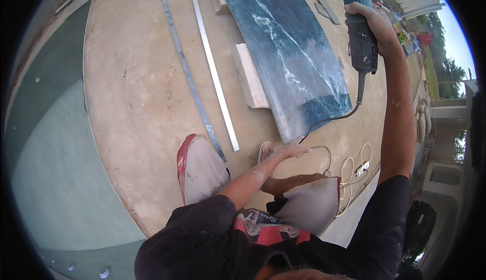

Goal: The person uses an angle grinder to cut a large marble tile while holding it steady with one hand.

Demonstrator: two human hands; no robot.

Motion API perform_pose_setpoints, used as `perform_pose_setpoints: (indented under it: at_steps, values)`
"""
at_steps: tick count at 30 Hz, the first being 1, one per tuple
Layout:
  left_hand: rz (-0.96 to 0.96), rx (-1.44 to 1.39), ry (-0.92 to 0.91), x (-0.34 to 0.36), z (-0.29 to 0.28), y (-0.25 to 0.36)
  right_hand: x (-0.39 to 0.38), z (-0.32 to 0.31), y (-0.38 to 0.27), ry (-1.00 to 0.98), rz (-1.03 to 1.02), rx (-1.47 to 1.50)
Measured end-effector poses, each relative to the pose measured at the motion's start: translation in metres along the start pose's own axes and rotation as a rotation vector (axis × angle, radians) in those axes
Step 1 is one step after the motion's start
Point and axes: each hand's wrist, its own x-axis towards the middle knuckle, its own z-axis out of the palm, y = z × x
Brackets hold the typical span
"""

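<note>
Clamped round a teal-and-black angle grinder (362, 44), our right hand (373, 19) holds it right of a glossy blue, white-veined slab (288, 42); our left hand (293, 150) is at its near edge, its grip unclear.

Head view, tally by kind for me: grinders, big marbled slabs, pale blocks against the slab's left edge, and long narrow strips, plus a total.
Grinder: 1
Big marbled slab: 1
Pale blocks: 2
Long narrow strips: 2
Total: 6
</note>
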Motion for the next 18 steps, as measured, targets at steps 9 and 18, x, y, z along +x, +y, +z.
perform_pose_setpoints:
  at_steps: [9, 18]
  values:
    - [0.207, 0.100, -0.160, 0.033, -0.079, 0.157, 0.109, 0.004, 0.040, -0.106, -0.093, 0.171]
    - [-0.009, -0.199, -0.131, 0.072, -0.119, 0.201, 0.179, 0.108, 0.156, -0.129, -0.028, 0.276]
